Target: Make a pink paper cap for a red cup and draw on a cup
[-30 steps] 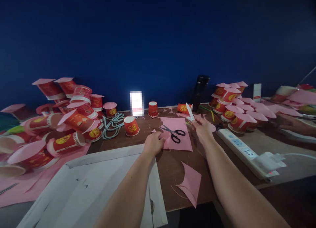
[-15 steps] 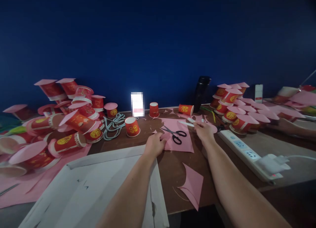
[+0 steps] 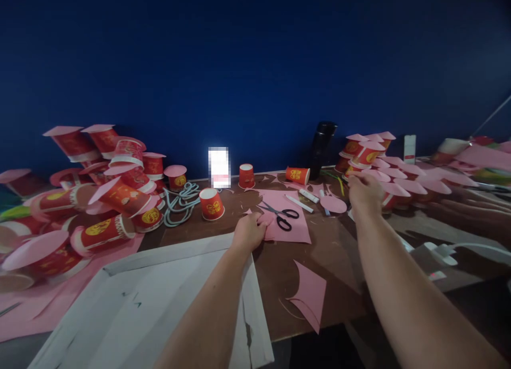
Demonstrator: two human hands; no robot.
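Note:
My left hand (image 3: 249,231) is closed, pinching the edge of a small pink paper piece (image 3: 270,228) that lies over a larger pink sheet (image 3: 297,233). Black-handled scissors (image 3: 284,224) rest on that sheet, blades partly apart, just right of my left hand. A slim white pen-like stick (image 3: 298,203) lies at its upper edge, near a white tube (image 3: 309,195). My right hand (image 3: 364,196) is held out at the front left of several stacked red paper cups with pink discs (image 3: 369,155). Its fingertips are blurred, so I cannot make out anything between them. A pink paper disc (image 3: 334,204) lies to its left.
Red paper cups (image 3: 212,205) stand at centre, another (image 3: 298,175) lies sideways. Many disc-topped cups (image 3: 120,196) pile up at left beside a coiled cord (image 3: 179,204). A white box lid (image 3: 159,305), black bottle (image 3: 322,148) and plugged charger (image 3: 429,257) surround the work area.
My right hand has moved right, away from the white stick and tube, to the cups at right. My left hand keeps its pinch on the pink paper. The view has shifted slightly.

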